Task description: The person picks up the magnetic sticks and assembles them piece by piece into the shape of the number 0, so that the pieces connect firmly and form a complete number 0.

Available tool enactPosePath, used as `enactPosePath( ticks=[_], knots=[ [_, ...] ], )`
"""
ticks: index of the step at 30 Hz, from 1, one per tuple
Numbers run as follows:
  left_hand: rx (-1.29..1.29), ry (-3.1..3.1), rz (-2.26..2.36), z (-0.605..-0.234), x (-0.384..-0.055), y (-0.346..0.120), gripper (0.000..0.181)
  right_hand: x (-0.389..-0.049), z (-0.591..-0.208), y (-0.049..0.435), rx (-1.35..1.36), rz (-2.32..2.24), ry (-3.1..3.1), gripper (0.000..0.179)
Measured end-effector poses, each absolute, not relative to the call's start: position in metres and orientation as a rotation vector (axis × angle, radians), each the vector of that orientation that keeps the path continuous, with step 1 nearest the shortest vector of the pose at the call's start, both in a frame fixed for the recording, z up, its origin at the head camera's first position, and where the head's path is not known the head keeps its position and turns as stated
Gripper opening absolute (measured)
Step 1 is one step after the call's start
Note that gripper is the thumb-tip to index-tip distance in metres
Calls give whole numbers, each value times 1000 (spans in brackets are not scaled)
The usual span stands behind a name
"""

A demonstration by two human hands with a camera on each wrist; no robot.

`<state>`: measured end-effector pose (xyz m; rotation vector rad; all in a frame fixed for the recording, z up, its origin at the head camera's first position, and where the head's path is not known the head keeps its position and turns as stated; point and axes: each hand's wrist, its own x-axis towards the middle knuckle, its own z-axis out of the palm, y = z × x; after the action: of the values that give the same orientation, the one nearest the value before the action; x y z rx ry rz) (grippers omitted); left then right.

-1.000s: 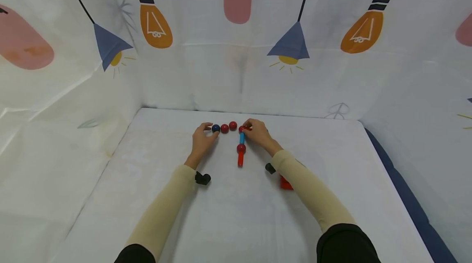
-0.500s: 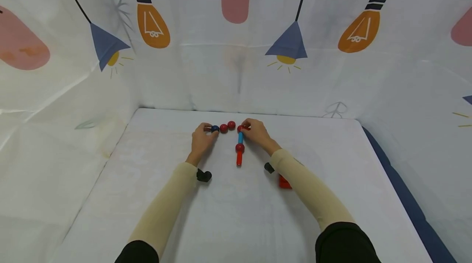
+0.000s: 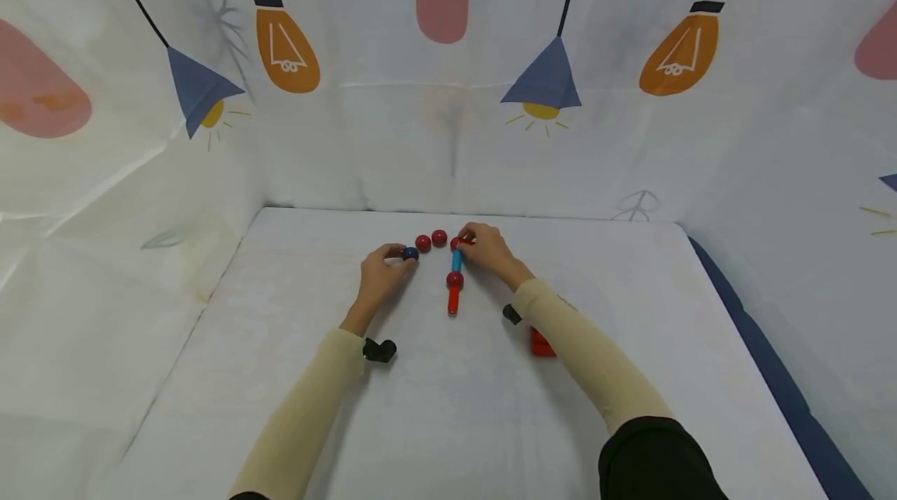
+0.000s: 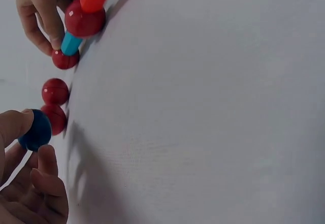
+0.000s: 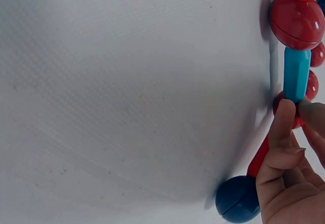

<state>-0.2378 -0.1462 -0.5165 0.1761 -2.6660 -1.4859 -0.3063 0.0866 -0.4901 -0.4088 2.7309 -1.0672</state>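
Between thumb and fingers my left hand (image 3: 381,280) pinches a dark blue ball (image 3: 410,253), a little nearer me than two red balls (image 3: 423,243) that lie side by side. With my right hand (image 3: 490,252) I pinch the far red ball (image 3: 456,244) of a chain. From that ball a light blue rod (image 5: 297,74) leads to a second red ball (image 3: 455,280), and a bright red rod (image 3: 453,301) ends the chain toward me. In the right wrist view another red rod (image 5: 258,158) and a dark blue ball (image 5: 237,199) show beside my right hand, which partly hides the rod.
Red pieces (image 3: 543,343) lie on the white table (image 3: 448,406), partly covered by my right forearm. Black wrist cameras (image 3: 379,350) stick out from the sleeves. A printed cloth wall (image 3: 392,149) stands behind the table's far edge.
My left hand has drawn the dark blue ball slightly toward me, off the line of the two red balls. The right hand keeps its hold on the chain's far ball.
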Motion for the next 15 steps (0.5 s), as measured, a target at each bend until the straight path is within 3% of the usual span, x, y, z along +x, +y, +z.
enactPosePath(
  ticks=[15],
  knots=[
    [-35,-2715,-1580,-523,-190,-134,38,-304,-490,85,-456,-1005,2799,25]
  ],
)
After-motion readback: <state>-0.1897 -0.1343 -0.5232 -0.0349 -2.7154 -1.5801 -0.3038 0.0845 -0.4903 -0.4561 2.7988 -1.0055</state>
